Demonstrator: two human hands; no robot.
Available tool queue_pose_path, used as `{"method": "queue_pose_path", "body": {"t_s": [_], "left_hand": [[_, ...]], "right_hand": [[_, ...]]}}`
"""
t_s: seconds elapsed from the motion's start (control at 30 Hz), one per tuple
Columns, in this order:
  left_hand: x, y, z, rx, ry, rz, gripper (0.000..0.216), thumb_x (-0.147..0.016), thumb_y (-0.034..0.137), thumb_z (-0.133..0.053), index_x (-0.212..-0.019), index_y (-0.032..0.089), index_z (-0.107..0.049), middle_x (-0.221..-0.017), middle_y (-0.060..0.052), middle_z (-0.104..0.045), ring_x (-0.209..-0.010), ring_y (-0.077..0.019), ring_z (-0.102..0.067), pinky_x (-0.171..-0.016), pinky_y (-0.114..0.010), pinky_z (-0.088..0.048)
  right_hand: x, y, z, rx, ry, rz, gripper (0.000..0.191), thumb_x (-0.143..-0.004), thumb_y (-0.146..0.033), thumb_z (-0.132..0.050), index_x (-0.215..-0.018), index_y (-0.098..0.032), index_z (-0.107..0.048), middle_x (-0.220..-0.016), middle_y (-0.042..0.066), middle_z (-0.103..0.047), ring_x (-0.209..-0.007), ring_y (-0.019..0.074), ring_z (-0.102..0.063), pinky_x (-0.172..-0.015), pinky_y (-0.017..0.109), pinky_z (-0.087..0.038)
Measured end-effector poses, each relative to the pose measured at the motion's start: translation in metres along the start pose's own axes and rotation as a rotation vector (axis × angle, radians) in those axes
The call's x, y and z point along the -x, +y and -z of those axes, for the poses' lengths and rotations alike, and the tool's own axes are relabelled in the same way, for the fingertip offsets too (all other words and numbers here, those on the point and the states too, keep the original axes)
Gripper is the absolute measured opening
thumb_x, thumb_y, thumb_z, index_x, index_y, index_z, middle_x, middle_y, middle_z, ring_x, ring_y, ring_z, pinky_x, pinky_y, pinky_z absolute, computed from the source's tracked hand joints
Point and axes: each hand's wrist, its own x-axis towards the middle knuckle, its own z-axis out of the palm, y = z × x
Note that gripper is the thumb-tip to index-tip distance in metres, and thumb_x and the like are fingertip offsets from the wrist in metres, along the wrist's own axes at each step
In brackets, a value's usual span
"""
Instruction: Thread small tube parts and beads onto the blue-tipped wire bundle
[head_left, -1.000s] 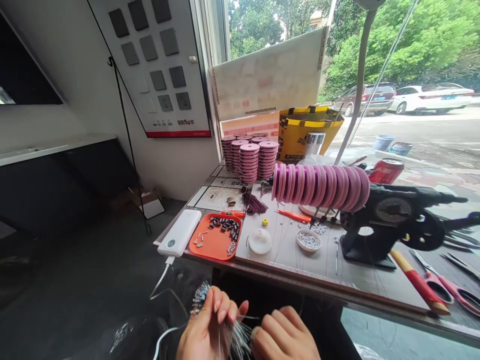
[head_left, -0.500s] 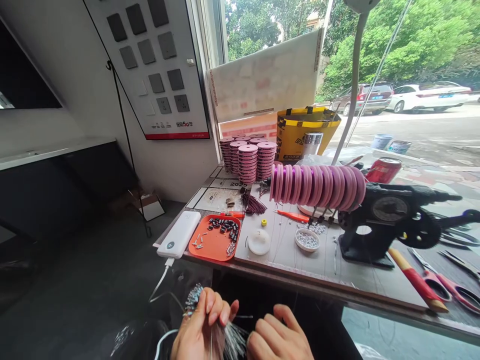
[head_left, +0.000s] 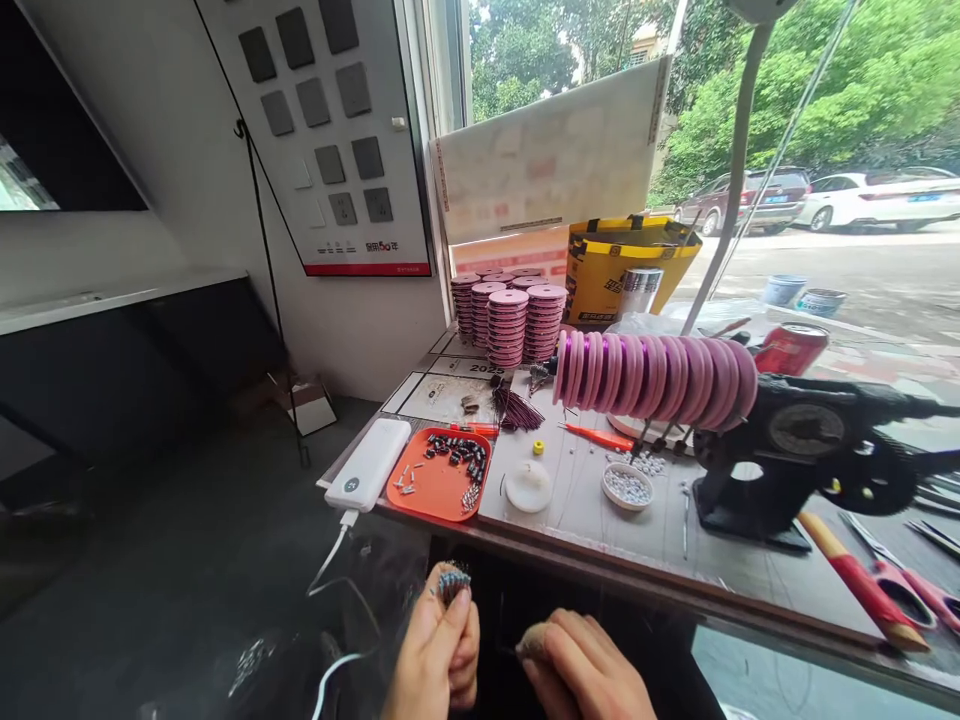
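My left hand point(head_left: 441, 645) is closed around a bundle of thin strands with small blue-grey ends point(head_left: 454, 584), which poke out above the thumb. The lower part of the bundle is hidden by the palm and fingers. To the right, apart from it, my right hand point(head_left: 592, 668) is curled with its fingers together. A tan tuft-like piece point(head_left: 534, 640) shows at its fingertips, too unclear to name. Both hands are below the table's front edge, over a dark area.
Ahead on the table point(head_left: 495, 535) lie an orange tray point(head_left: 420, 495) with small black and metal parts, a white power bank point(head_left: 367, 465), a bead dish point(head_left: 628, 487) and a white round lid point(head_left: 528, 487). A black hand-cranked machine point(head_left: 795, 440) carries pink spools point(head_left: 652, 378); scissors point(head_left: 892, 575) lie right.
My left hand has turned and moved right, so the blue-grey ends now point up beside the thumb. The pale loose strands below it no longer show. My right hand has shifted slightly right.
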Motion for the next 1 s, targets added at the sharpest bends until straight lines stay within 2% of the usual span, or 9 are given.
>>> {"method": "queue_pose_path", "body": {"t_s": [0.23, 0.57, 0.87, 1.0], "left_hand": [[0.0001, -0.003, -0.0021, 0.034, 0.022, 0.048, 0.051, -0.059, 0.058, -0.072, -0.08, 0.017, -0.05, -0.044, 0.014, -0.031, -0.036, 0.0003, -0.014, -0.036, -0.013, -0.012], [-0.0003, -0.0027, 0.0015, 0.118, -0.089, 0.196, 0.044, -0.058, 0.05, -0.076, -0.077, 0.018, -0.052, -0.041, 0.014, -0.034, -0.033, -0.0001, -0.015, -0.035, -0.014, -0.013], [-0.0012, -0.0037, 0.0038, 0.121, -0.115, 0.221, 0.041, -0.061, 0.047, -0.075, -0.077, 0.018, -0.051, -0.042, 0.014, -0.033, -0.034, 0.0001, -0.014, -0.036, -0.015, -0.013], [0.0007, -0.0025, 0.0032, 0.102, -0.128, 0.236, 0.041, -0.06, 0.048, -0.076, -0.075, 0.019, -0.051, -0.041, 0.014, -0.033, -0.033, 0.0002, -0.014, -0.036, -0.015, -0.011]], "right_hand": [[0.0002, 0.0018, -0.0004, 0.029, -0.03, 0.051, 0.016, -0.091, -0.017, -0.039, -0.076, -0.021, -0.047, -0.059, -0.004, -0.055, -0.051, 0.0101, -0.05, -0.05, 0.022, -0.038], [0.0018, 0.0035, -0.0046, 0.055, -0.028, 0.077, 0.019, -0.09, -0.016, -0.037, -0.074, -0.021, -0.045, -0.058, -0.004, -0.053, -0.051, 0.0105, -0.049, -0.051, 0.022, -0.036], [0.0034, 0.003, -0.0057, 0.078, -0.024, 0.083, 0.021, -0.091, -0.017, -0.037, -0.072, -0.022, -0.045, -0.056, -0.004, -0.052, -0.05, 0.0105, -0.049, -0.05, 0.022, -0.036], [0.0043, 0.0063, -0.0038, 0.075, -0.06, 0.035, 0.018, -0.091, -0.018, -0.037, -0.076, -0.022, -0.046, -0.06, -0.004, -0.055, -0.052, 0.0114, -0.052, -0.051, 0.023, -0.039]]}}
